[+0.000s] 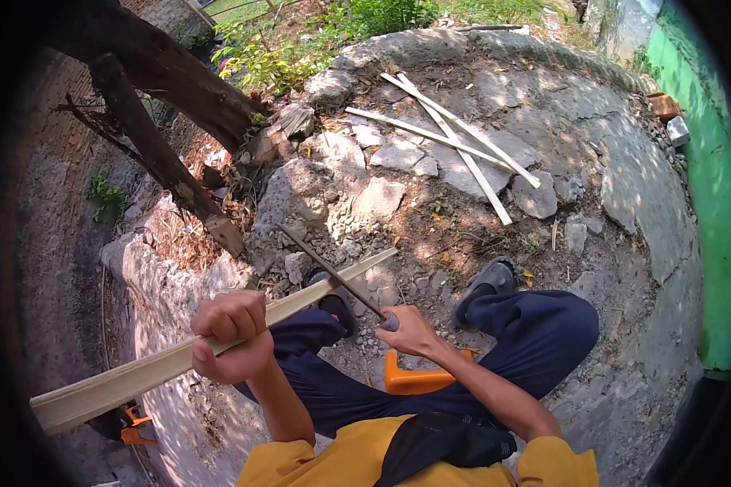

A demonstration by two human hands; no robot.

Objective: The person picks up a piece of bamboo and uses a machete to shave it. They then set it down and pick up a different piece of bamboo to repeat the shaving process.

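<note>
My left hand (234, 334) is wrapped round a long pale wooden slat (130, 373), which slants from the lower left up towards the middle. The slat's far end narrows near my feet. In my right hand (410, 331) is the handle of a long dark-bladed knife (333, 274), its blade pointing up and to the left. The blade crosses over the slat in this view, beyond my left fist. An orange seat (402, 375) shows between my legs.
Several pale strips (463, 150) lie crossed on the broken concrete ahead. A dark tree trunk (175, 81) leans at the upper left, and a green wall (711, 203) stands at the right. An orange-handled tool (136, 426) lies at the lower left.
</note>
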